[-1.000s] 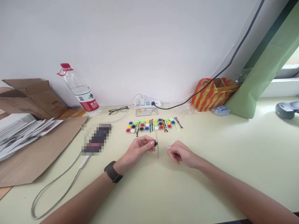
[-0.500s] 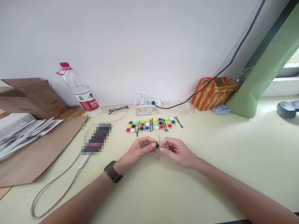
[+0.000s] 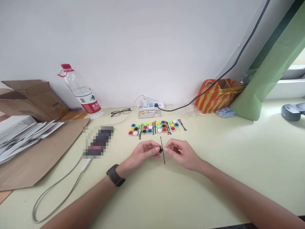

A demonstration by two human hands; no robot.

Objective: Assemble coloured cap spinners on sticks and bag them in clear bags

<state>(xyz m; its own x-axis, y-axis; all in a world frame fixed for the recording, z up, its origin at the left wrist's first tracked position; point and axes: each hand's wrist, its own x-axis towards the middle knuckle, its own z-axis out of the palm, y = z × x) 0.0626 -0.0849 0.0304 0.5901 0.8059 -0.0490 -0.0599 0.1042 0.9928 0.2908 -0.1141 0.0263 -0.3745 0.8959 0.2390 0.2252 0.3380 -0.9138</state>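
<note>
left hand [image 3: 145, 154] pinching small black cap [image 3: 160, 150] | right hand [image 3: 183, 155] pinching thin black plastic tie [image 3: 164, 159] at it | coloured caps and ties [image 3: 154, 127] lying in rows

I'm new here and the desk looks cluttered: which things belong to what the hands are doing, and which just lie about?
In use: left hand, right hand, black strip, small black piece; likely the coloured caps and coloured strips behind.
Lying about: water bottle, glasses, power strip, striped bag, cardboard box.
</note>
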